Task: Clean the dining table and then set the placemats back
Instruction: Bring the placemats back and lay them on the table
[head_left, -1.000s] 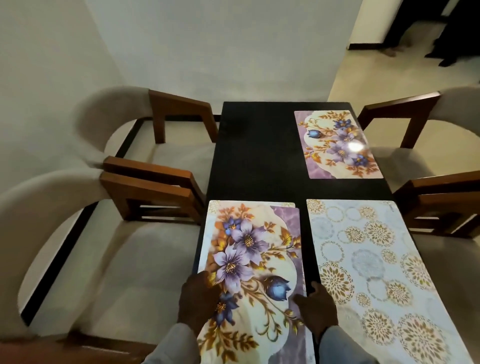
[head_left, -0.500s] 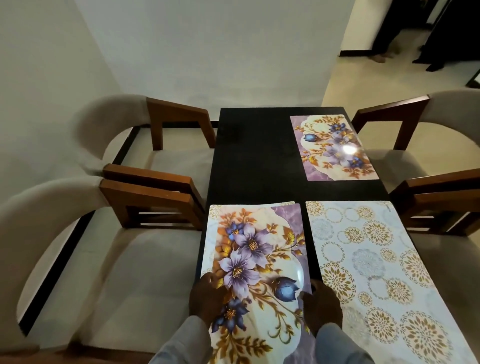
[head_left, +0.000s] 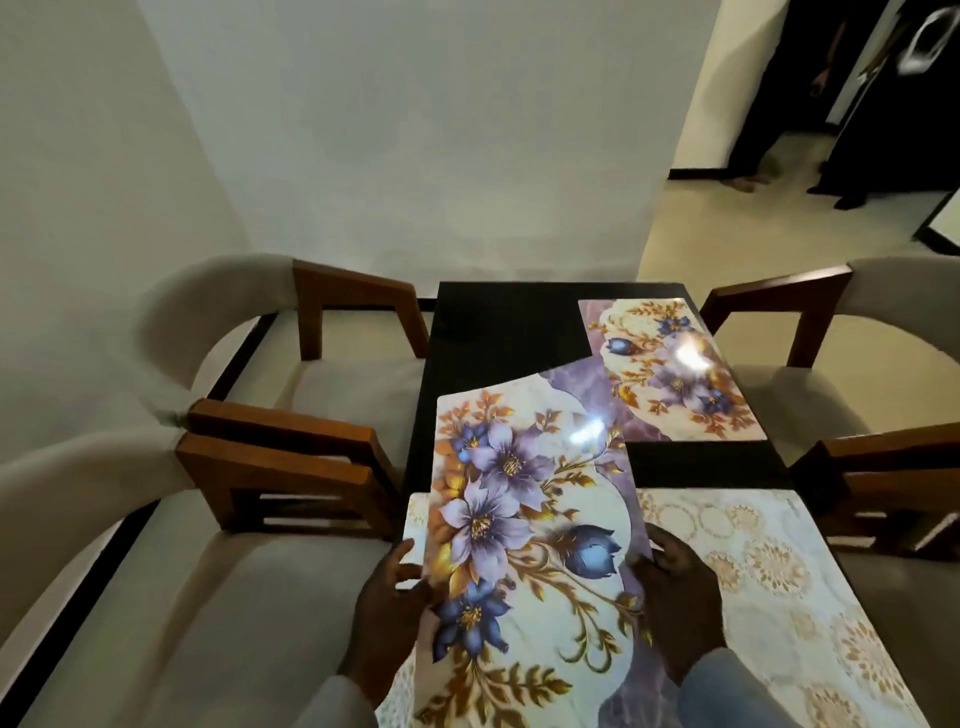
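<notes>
Both hands, left hand (head_left: 387, 618) and right hand (head_left: 675, 608), pinch the glossy purple-flowered placemat (head_left: 524, 519) by its side edges, fingers curled, lifted above the black counter (head_left: 498, 332). Placement step: next, lower it flat onto the bare far-left spot, beside the matching floral mat (head_left: 670, 369).

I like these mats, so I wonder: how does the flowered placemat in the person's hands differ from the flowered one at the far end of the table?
The held placemat is gripped at its sides by the left hand and right hand; the far placemat is untouched. The held one is lifted and tilted, while the far one lies flat on the dark table. Both share the same purple-and-blue floral print with gold leaves.
</notes>
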